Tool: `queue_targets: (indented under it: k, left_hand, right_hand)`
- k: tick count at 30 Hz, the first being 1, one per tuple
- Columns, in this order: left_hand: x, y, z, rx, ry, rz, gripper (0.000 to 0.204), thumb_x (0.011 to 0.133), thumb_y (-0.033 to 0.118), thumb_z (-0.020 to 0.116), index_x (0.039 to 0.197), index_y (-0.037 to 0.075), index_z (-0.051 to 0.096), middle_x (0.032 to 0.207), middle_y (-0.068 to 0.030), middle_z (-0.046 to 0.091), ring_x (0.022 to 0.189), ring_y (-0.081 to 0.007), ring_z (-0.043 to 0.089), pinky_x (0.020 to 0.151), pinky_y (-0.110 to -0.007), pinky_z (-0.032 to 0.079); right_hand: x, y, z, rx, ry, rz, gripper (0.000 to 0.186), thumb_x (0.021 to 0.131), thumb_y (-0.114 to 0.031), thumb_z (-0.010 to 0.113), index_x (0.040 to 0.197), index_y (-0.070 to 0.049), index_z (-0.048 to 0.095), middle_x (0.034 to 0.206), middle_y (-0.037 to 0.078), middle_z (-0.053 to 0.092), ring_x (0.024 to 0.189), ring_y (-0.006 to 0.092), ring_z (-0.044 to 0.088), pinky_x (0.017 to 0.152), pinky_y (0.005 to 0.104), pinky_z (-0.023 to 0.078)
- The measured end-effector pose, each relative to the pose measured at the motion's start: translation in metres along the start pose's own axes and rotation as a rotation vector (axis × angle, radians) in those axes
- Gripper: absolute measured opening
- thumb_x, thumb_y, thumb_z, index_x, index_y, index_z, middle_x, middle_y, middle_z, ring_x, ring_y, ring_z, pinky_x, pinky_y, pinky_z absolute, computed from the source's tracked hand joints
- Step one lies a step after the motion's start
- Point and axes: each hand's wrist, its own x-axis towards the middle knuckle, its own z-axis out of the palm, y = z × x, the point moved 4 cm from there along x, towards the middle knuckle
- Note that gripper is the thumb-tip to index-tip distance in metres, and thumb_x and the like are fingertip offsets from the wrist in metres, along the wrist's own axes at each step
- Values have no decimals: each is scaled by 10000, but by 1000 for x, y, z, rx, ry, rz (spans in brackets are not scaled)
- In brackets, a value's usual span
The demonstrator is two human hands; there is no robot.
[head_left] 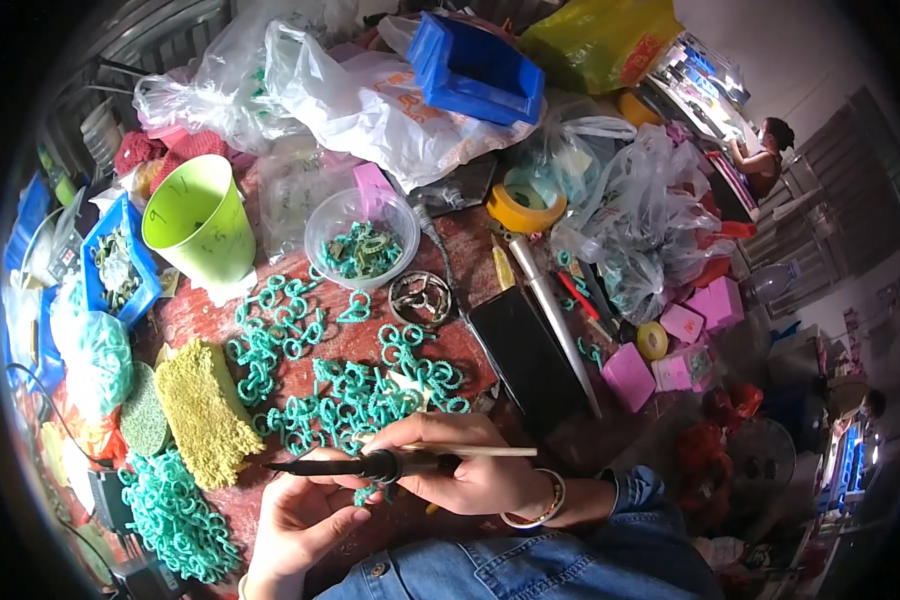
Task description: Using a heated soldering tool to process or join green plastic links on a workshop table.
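My right hand [460, 465] grips a dark soldering-iron-like tool [345, 466] with a pointed black tip aimed left, and a thin wooden stick [480, 451] lies across its fingers. My left hand [300, 520] is cupped just below the tool's tip, and a small teal ring piece [363, 494] hangs between the two hands. Whether the left fingers pinch that piece is hidden. Several teal linked rings [350, 400] are spread over the reddish table [370, 340] just beyond my hands.
A lime-green cup [202, 215], a clear bowl of teal rings [362, 240], a yellow sponge cloth [205, 410], a teal chain pile [175, 515], a black phone [525, 355], a silver rod [555, 320], tape rolls, pink boxes [670, 340] and plastic bags crowd the table. A person [765, 150] sits far right.
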Motion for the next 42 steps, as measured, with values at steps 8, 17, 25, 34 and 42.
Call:
queue_targets:
  k: [8,17,25,34,42]
  left_hand:
    - [1,-3,-2,39,-69,-1,368,745,-185,586,1091,-63,549,1133,-135,501,1007,-241,577,915,-362,478]
    - [-2,-3,4,-26,131,-84,342,809,-55,619,1135,-51,516,1054,-158,590,939,-226,606,840,-340,499]
    - [-2,-2,-5,175,210,25,343,804,-87,625,1109,-24,483,1064,-97,579,1012,-157,574,879,-298,498]
    - [-12,-2,-13,367,230,141,350,796,-47,661,1097,-13,486,1040,-90,593,926,-93,575,763,-225,500]
    - [-2,-4,-1,275,169,131,390,775,-79,666,1111,-22,476,1036,-90,592,952,-133,598,800,-265,517]
  right_hand:
    - [0,2,0,26,-35,13,289,743,6,642,1028,-29,609,915,75,668,750,147,641,632,257,477]
    - [-2,0,-1,24,-15,-5,284,734,24,646,1012,-22,608,894,70,659,747,140,627,626,257,471]
    - [-3,2,6,-21,44,192,223,734,55,692,940,0,623,856,60,645,714,58,578,590,188,452]
    - [-6,9,14,8,-7,240,280,746,10,680,1013,-27,606,821,33,637,717,60,603,623,202,474]
    - [-8,-2,6,4,81,124,216,778,-18,692,976,5,607,787,6,633,688,19,551,576,173,433]
